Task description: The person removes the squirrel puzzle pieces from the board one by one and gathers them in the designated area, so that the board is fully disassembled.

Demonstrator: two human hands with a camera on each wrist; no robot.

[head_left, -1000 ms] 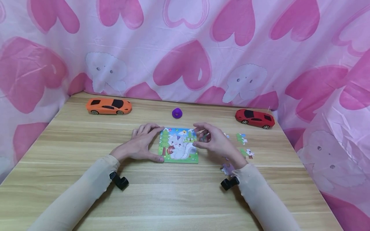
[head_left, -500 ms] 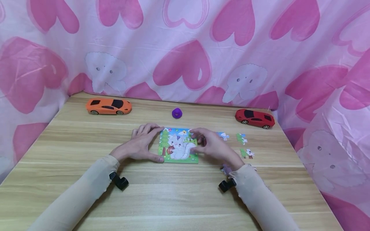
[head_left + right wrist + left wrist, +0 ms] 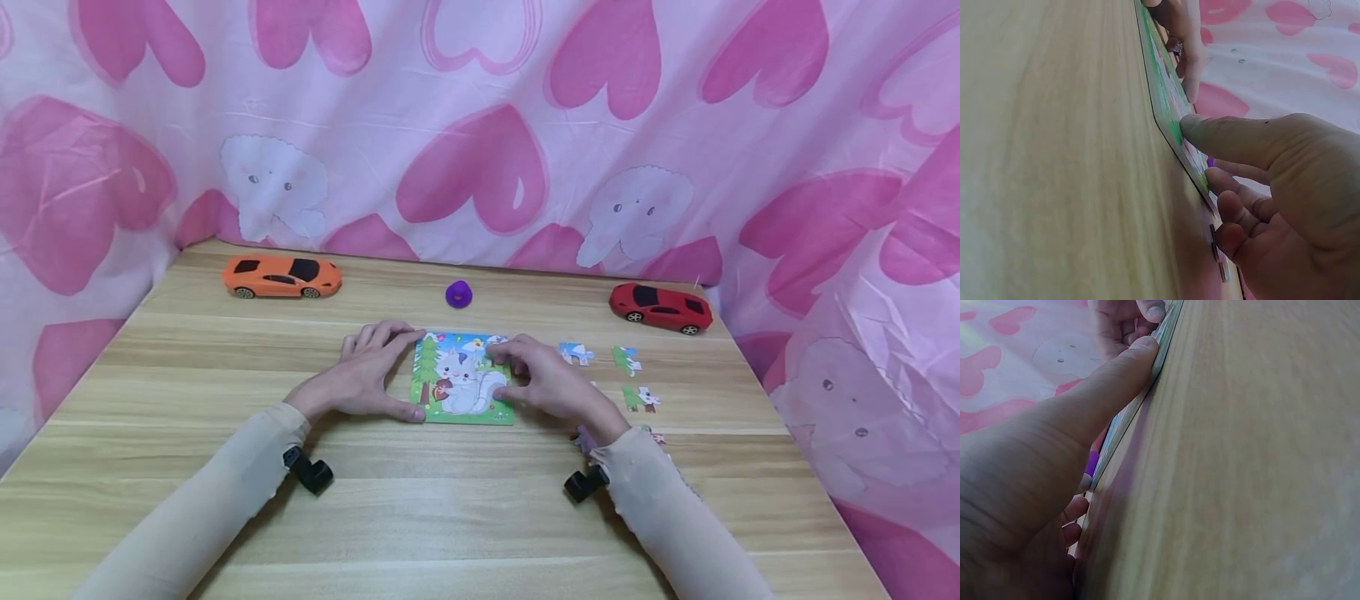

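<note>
A jigsaw puzzle board (image 3: pixel 465 383) with a white squirrel on green and blue lies flat on the wooden table. My left hand (image 3: pixel 363 375) spans its left side, the thumb on the near corner and the index finger at the far one. Over the right side, my right hand (image 3: pixel 551 379) has its thumb and index fingertip on the picture, set apart, while the other fingers curl beneath. In the right wrist view the right thumb (image 3: pixel 1229 134) presses flat on the board's surface. Part of the board's right edge is hidden behind this hand.
Several loose puzzle pieces lie right of the board, among them a blue one (image 3: pixel 576 353) and a green one (image 3: pixel 641 398). Behind stand an orange toy car (image 3: pixel 281 277), a small purple hat (image 3: pixel 459 294) and a red toy car (image 3: pixel 662 308). A pink heart-patterned curtain (image 3: pixel 360 167) encloses the back.
My right hand has moved slightly left and down onto the board's right side. The squirrel's tail, shaded a second ago, now shows white. My left hand has stayed still.
</note>
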